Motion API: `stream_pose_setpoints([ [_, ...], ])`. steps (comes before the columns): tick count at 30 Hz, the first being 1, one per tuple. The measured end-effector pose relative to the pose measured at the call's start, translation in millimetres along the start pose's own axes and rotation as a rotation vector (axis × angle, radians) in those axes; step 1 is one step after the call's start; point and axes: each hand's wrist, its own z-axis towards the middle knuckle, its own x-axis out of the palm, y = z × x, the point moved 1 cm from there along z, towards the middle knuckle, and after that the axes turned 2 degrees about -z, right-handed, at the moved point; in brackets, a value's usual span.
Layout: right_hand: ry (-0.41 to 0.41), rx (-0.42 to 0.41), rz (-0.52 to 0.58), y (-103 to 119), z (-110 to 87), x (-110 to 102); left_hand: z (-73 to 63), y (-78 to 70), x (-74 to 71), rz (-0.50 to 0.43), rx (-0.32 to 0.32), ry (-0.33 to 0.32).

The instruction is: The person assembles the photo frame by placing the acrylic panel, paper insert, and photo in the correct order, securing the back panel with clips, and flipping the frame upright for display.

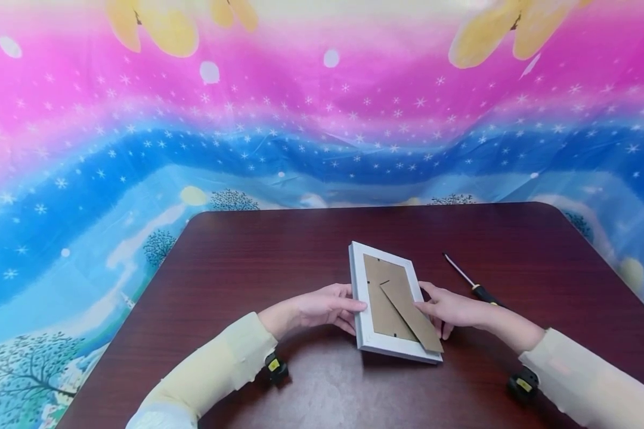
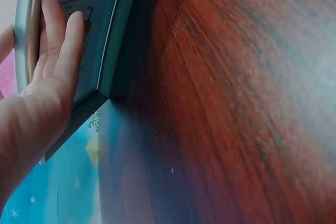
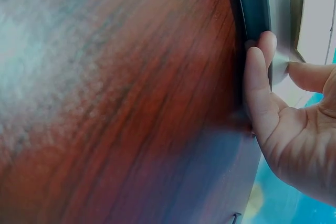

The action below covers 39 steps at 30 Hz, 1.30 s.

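A white picture frame (image 1: 360,322) is held tilted above the table, its brown backing board (image 1: 378,316) facing up. A brown stand flap (image 1: 412,319) lies slantwise over that back. My left hand (image 1: 330,305) grips the left edge, thumb on the back; in the left wrist view its fingers (image 2: 68,51) lie against the front face. On the right edge my right hand (image 1: 453,307) pinches the frame between thumb and fingers, which the right wrist view also shows (image 3: 257,77). Most of the front is hidden from the head view.
A screwdriver (image 1: 480,292) with a black handle lies on the dark red wooden table (image 1: 268,250), just beyond my right hand. Behind the table hangs a colourful printed cloth (image 1: 300,119). Each sleeve has a small black wrist camera (image 1: 275,367) strapped at its cuff.
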Motion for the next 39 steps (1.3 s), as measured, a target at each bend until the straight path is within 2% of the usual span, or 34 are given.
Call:
stream_pose_setpoints([
  [9, -0.019, -0.002, 0.02, 2, 0.2, 1, 3.5, -2.4, 3.0, -0.034, 0.082, -0.052],
  [14, -0.017, -0.009, 0.037, 8, 2.2, -1, 0.9, -9.9, 5.9, -0.022, 0.138, -0.11],
  [21, -0.04, -0.042, 0.033, 21, 5.4, -11, -3.8, -28.1, 12.1, 0.06, 0.186, -0.2],
  [28, -0.074, -0.099, 0.011, 43, 5.6, -24, -9.3, -42.0, 14.2, 0.164, 0.196, -0.232],
  [36, -0.126, -0.116, -0.03, 75, 8.8, -38, -12.2, -58.3, 13.5, 0.257, 0.208, -0.304],
  [39, -0.15, -0.121, -0.037, 87, 13.1, -41, -11.1, -63.3, 14.2, 0.293, 0.2, -0.312],
])
